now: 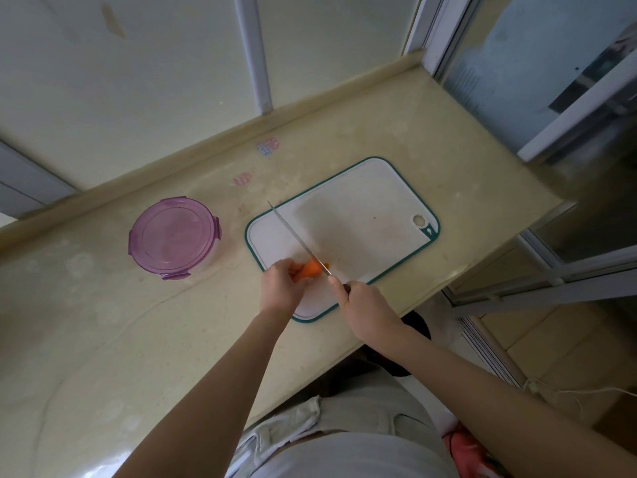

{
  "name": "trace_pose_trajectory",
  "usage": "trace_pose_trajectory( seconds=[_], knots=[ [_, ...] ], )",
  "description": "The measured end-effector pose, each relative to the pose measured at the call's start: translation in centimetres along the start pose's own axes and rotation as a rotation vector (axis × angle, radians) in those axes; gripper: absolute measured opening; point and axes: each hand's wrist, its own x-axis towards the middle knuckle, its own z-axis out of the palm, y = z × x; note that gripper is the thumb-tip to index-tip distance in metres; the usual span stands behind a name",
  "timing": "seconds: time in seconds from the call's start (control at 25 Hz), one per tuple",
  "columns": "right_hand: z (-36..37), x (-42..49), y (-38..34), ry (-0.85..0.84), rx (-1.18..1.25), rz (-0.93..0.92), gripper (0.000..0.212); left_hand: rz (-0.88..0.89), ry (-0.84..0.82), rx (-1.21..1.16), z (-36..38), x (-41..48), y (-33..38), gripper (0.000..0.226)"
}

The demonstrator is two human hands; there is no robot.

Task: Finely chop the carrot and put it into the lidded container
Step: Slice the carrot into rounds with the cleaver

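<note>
We are at the cutting stage, and early in it by our reckoning: the carrot (312,268) lies on the near left part of the white cutting board (362,215), and we see no heap of chopped pieces anywhere on the board. Our left grip (281,282) is curled over the carrot's near end and holds it steady, while our right grip (365,305) is wrapped round the handle of the knife (296,236), forefinger laid along the top, with the long blade crossing the carrot near its far tip and pointing away to the left. The next move, as we judge it, calls for a clean press down through the carrot with the left fingers kept tucked back from the edge, then many closer cuts before anything is fine enough. The lidded container (174,236) stands on the desk (103,322) well apart to the left of the board, its purple lid on, so it has to be opened before any carrot goes in. Much is hidden: the left grip covers most of the carrot, the handle is buried in the right grip, we cannot tell whether the small orange bit beyond the blade is already severed, and the tinted lid hides the container's inside.
</note>
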Motion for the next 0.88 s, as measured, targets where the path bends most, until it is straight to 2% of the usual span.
trace_pose_trajectory(
  seconds=[0.44, 0.88],
  knots=[
    [0.4, 3.2, -0.2, -0.033, 0.132, 0.015, 0.057, 0.003, -0.005, 0.051, -0.1, 0.0, 0.2, 0.022],
    [0.0, 4.6, 1.4, -0.059, 0.148, 0.006, 0.058, -0.004, -0.007, 0.072, 0.2, -0.2, 0.3, 0.022]
  ],
)
